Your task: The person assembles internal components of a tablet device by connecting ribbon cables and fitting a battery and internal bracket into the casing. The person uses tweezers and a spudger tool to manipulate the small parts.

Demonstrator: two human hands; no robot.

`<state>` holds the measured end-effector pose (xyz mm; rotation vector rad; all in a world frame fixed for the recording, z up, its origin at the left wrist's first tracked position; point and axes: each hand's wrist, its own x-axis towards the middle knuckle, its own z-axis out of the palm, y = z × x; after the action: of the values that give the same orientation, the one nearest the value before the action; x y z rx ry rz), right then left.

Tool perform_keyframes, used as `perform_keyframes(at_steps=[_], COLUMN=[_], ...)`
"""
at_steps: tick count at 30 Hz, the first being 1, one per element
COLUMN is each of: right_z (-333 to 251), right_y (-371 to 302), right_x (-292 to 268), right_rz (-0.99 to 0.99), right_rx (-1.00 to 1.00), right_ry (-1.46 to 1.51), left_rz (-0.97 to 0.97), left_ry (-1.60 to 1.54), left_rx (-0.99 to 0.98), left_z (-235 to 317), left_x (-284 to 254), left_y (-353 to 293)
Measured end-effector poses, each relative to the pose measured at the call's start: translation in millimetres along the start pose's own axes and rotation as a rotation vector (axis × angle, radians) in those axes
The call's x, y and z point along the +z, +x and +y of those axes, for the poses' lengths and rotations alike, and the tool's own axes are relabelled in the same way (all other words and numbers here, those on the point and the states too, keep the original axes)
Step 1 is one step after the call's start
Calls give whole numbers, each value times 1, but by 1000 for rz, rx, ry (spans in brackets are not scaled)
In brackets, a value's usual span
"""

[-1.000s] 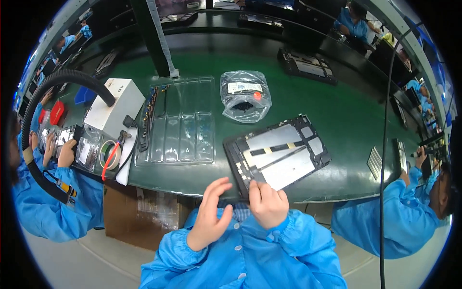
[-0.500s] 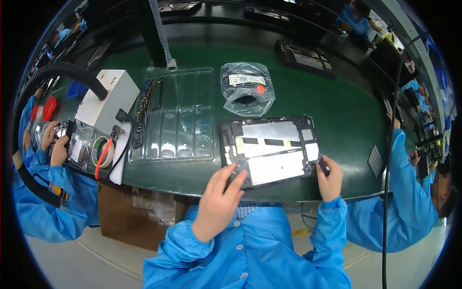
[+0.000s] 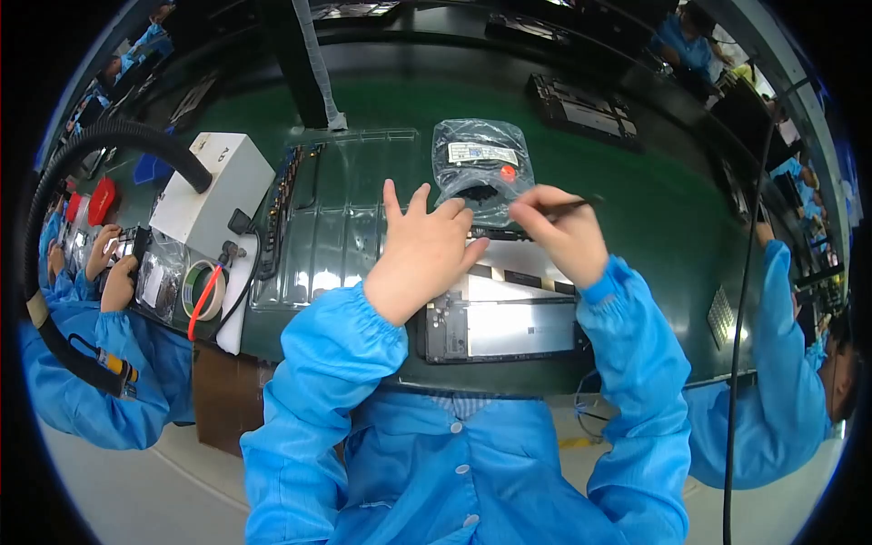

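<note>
A black-framed tablet body (image 3: 524, 329) with silver panels lies on the bench in front of me. My left hand (image 3: 420, 252) is over its upper left corner, fingers spread, between the frame and a clear plastic tray (image 3: 343, 232). At the near edge of a clear plastic bag (image 3: 479, 155) is my right hand (image 3: 570, 238), its thumb and fingers pinched on a thin dark tool (image 3: 581, 203) whose exact kind I cannot make out. Inside the bag are dark parts, and a white label and an orange-red dot show on it. Both hands cover parts of the tablet's far edge.
To the left stand a white box (image 3: 211, 186) with a black hose (image 3: 109, 127), a tape roll (image 3: 202, 291) and a bagged part. Another device frame (image 3: 586, 111) lies at the far right. A perforated plate (image 3: 720, 318) is near a co-worker's sleeve (image 3: 767, 363). Co-workers sit on both sides.
Both hands have moved from the tablet's near corners to its far side, the right reaching the bag. My left hand's fingers have spread. The view has shifted slightly.
</note>
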<state>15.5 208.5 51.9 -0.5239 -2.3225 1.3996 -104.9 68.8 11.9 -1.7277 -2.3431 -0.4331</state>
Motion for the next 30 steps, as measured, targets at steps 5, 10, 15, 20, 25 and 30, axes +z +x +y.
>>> perform_keyframes(at_steps=[5,10,15,20,25,30], right_z=[47,54,46,50,39,42], right_y=[36,36,36,37,31,21], right_x=[15,15,17,20,15,18], right_rz=[-48,128,48,62,80,152], right_rx=[-54,-113,42,-5,5,-1], right_ry=[115,3,-57,-138,-34,84], left_rz=[145,37,118,183,257,280], left_ry=[-100,-153,-201,-227,-245,-353], left_rx=[-34,-73,-78,-62,-107,-167], left_z=[-3,-3,-5,-5,-6,-12], left_x=[24,23,24,24,19,12], left_y=[2,4,4,5,8,9])
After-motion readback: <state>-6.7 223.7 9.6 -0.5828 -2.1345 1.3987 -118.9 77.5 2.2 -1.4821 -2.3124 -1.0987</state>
